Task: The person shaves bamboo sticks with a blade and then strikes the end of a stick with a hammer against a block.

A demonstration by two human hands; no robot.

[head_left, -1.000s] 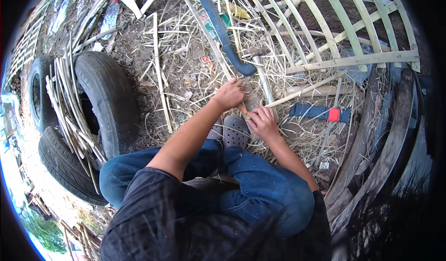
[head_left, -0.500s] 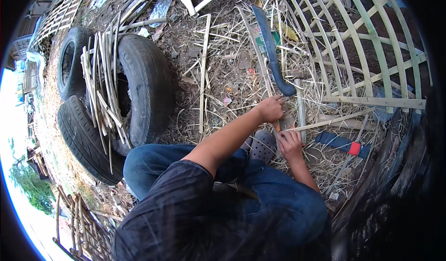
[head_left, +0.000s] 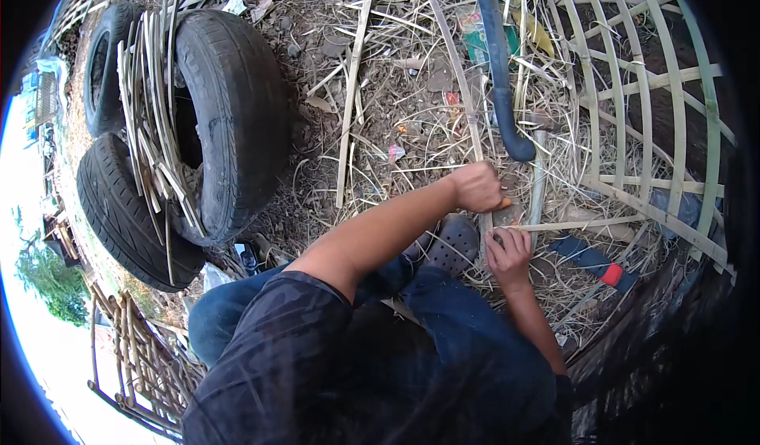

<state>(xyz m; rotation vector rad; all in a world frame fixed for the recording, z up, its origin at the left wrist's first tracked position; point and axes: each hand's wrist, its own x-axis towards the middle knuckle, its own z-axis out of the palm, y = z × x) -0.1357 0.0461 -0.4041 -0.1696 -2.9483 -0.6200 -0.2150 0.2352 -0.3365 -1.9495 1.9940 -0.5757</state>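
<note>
My left hand (head_left: 477,186) is a fist around a small tool with an orange handle (head_left: 505,203); its end sticks out on the fist's right side and any blade is hidden. Under that fist runs a long, thin bamboo strip (head_left: 457,57), coming toward me from the far side. My right hand (head_left: 509,256) is close by, its fingers pinched at the strip's near end. Another pale strip (head_left: 586,225) extends rightward from beside these fingers. Just beyond my hands lie a machete (head_left: 500,73) with a dark, curved handle and what looks like a hammer (head_left: 539,172).
Worn tyres (head_left: 253,112) stand at left, bearing a bundle of split strips (head_left: 150,120). A bamboo lattice (head_left: 645,112) fills the right. A dark blue flat piece with a red band (head_left: 611,274) lies near my right forearm. Shavings litter the ground around my clog (head_left: 454,247).
My left fist has turned, so the orange handle end now shows on its right rather than below it. The gap between my hands has widened slightly. The whole view has shifted.
</note>
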